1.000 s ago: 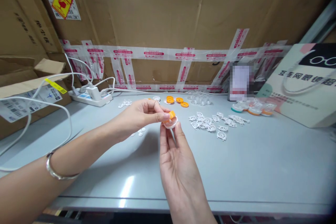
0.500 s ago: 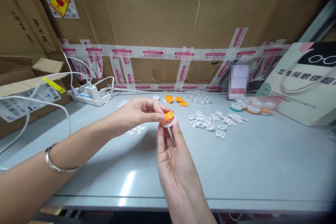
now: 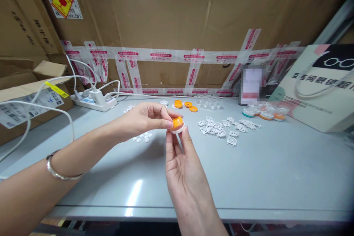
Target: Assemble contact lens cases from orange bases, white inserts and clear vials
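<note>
Between both hands, above the table, is a small round plastic case [image 3: 177, 124] with an orange top, a clear middle and a white base. My left hand [image 3: 149, 120] pinches its orange part between thumb and fingers. From below, my right hand [image 3: 184, 166] grips the white base with thumb and fingertips. Several orange rings [image 3: 188, 104] lie on the table behind the hands. White spoked plastic parts [image 3: 220, 133] are scattered to the right. Small white gear-like discs [image 3: 142, 138] lie near my left wrist, partly hidden by it.
Clear round cups [image 3: 210, 103] stand at the back. Round cases with coloured bases [image 3: 267, 112] sit by a paper bag [image 3: 318, 92] and a propped phone [image 3: 251, 86]. At left are a power strip [image 3: 107, 105], loose white cables and an open carton [image 3: 33, 107].
Both hands keep their hold on the case. It has shifted very slightly, and its orange top looks a little turned; the other things lie as before.
</note>
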`<state>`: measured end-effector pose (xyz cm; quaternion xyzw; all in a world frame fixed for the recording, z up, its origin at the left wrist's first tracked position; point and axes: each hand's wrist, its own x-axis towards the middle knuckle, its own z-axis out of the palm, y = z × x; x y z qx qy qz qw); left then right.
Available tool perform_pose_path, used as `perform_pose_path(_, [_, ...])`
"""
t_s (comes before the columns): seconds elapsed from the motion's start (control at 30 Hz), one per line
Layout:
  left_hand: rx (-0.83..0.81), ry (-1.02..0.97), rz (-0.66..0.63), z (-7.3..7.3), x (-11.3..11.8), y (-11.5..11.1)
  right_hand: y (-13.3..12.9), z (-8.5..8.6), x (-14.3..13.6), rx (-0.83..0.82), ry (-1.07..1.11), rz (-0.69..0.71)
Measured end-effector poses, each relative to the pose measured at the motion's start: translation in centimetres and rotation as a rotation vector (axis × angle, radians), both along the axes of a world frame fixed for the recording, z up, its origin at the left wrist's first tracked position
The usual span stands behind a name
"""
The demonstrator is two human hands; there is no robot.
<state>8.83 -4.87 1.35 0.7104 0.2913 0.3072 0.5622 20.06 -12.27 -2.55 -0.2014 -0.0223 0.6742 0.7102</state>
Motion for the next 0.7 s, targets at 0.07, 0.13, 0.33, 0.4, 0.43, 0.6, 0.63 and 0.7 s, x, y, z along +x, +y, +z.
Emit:
perform_pose_path(0.07, [0.005, 0.001, -0.001, 0.0, -0.03, 0.0, 0.03, -0.06, 0.0, -0.003, -0.005, 0.001])
perform_pose_path(0.13, [0.001, -0.002, 0.002, -0.03, -0.05, 0.01, 0.06, -0.07, 0.0, -0.002, -0.012, -0.002])
perform_pose_path(0.33, [-0.014, -0.016, 0.003, -0.18, 0.04, -0.04, 0.04, -0.04, -0.04, -0.004, -0.001, -0.013])
perform_pose_path(0.4, [-0.019, -0.016, 0.024, -0.17, 0.12, -0.11, 0.02, -0.09, -0.06, -0.002, -0.005, -0.017])
perform_pose_path(0.43, [-0.024, -0.015, 0.035, -0.15, 0.16, -0.16, 0.02, -0.13, -0.07, 0.003, -0.009, -0.017])
perform_pose_path(0.6, [-0.024, -0.005, 0.067, -0.05, 0.35, -0.3, 0.06, -0.25, -0.12, 0.02, -0.015, -0.017])
perform_pose_path(0.63, [-0.021, -0.004, 0.068, -0.04, 0.37, -0.31, 0.06, -0.26, -0.12, 0.022, -0.014, -0.02])
perform_pose_path(0.7, [-0.017, 0.0, 0.072, -0.04, 0.39, -0.32, 0.08, -0.29, -0.08, 0.025, -0.014, -0.02])
